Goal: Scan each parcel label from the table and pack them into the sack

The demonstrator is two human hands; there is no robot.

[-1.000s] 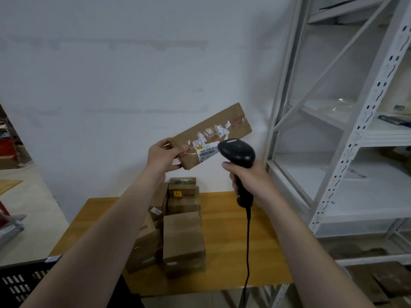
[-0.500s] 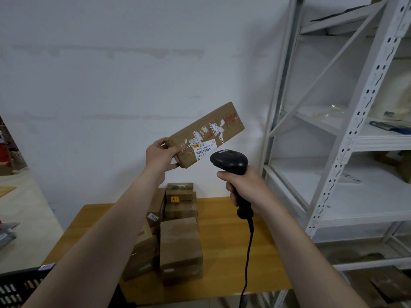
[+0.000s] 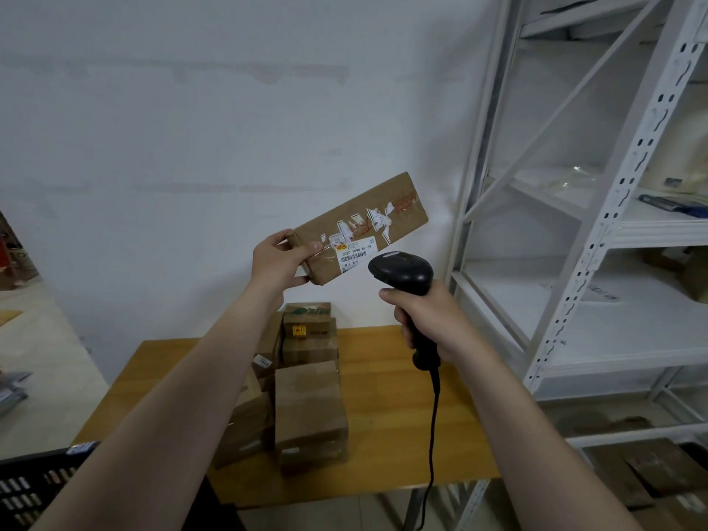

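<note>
Parcel (image 3: 367, 220) is held aloft above table (image 3: 387, 381), its end pinched by left hand (image 3: 281, 260); scanner (image 3: 400, 269), gripped by right hand (image 3: 431, 320), has been drawn off label (image 3: 356, 255) to its 4 o'clock; scan judged done; packing next; sack not seen.

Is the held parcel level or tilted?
Tilted: the parcel, gripped at its lower end by the left hand, rises toward the right, near the scanner.

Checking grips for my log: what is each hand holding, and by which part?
Left hand pinches the flat parcel by its lower end; right hand grips the scanner by its handle.
</note>
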